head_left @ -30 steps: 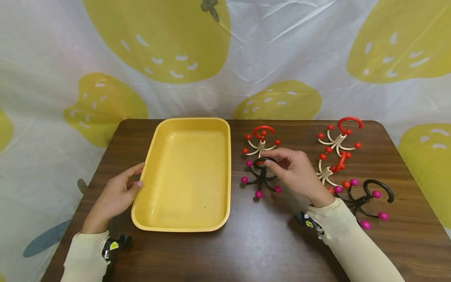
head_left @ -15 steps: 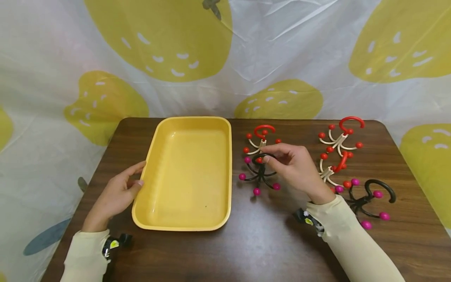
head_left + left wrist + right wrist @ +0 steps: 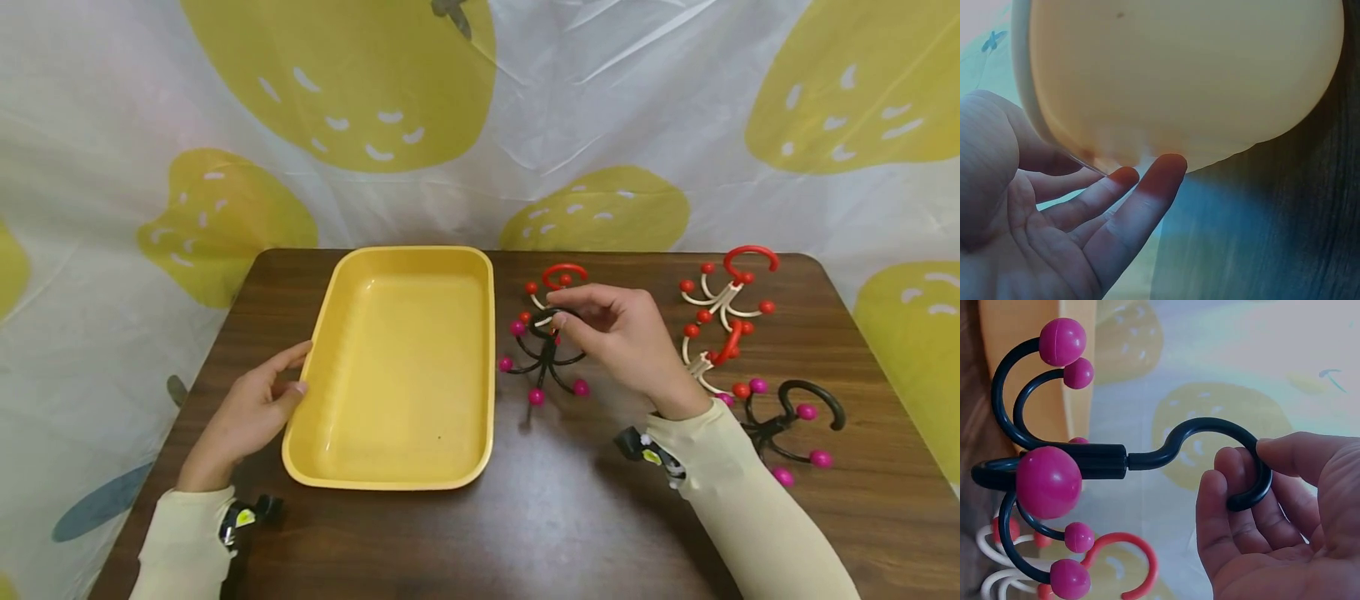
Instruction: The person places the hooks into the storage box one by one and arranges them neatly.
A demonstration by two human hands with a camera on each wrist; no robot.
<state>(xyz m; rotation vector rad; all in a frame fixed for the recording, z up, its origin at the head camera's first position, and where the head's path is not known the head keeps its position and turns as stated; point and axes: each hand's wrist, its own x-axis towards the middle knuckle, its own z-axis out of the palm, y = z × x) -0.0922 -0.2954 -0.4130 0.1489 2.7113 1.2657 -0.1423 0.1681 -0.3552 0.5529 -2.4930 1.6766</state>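
Observation:
My right hand [image 3: 626, 346] pinches a black hook hanger [image 3: 549, 358] by its curved top hook, thumb against the other fingers. Several black arms with magenta ball tips hang from its stem, above the table with a shadow below. In the right wrist view, the thumb presses the outer bend of the black hook [image 3: 1207, 425], with other fingertips behind it. My left hand [image 3: 243, 412] touches the left side of a yellow tray [image 3: 491, 375]; in the left wrist view its fingertips [image 3: 1166, 172] lie against the tray's outer wall [image 3: 1210, 150].
Close behind the held hanger stands a cream hanger with a red hook [image 3: 566, 268]. At the right are another cream-and-red hanger [image 3: 727, 296], one more [image 3: 701, 367] nearer, and a second black hanger [image 3: 768, 429]. A fruit-print curtain [image 3: 615, 108] hangs behind the brown table [image 3: 420, 542].
My right hand has lifted the black hanger and moved it slightly leftward and away from me, now overlapping the cream-and-red one behind. My left hand and the tray have stayed put.

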